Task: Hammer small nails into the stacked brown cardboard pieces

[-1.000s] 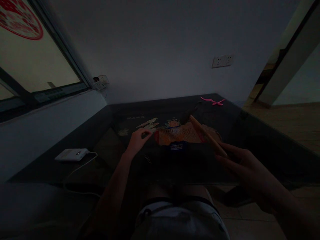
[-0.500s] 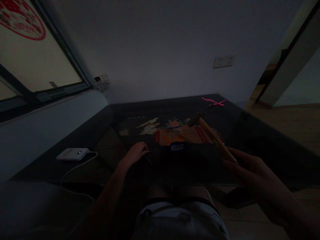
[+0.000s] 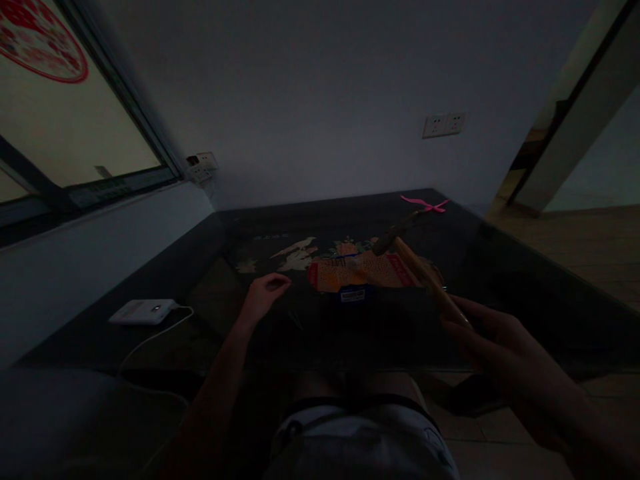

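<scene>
The left hand (image 3: 267,293) has just drawn back from the thin sticks (image 3: 295,319) on the desk (image 3: 240,223) and now hangs above it, just beside them. Its thumb and forefinger are together; whether anything is pinched there is too dark to tell. Sticks remain on the desk, so the reach has not cleared them all.

The right hand (image 3: 500,343) grasps the hammer (image 3: 433,283) by its wooden handle, as it did a moment ago, the dark head over the far side of the patterned pad (image 3: 330,275). The pad lies on the desk between the hands, with the blue box (image 3: 353,294) at its near edge. The phone (image 3: 143,311) sits well apart.
</scene>
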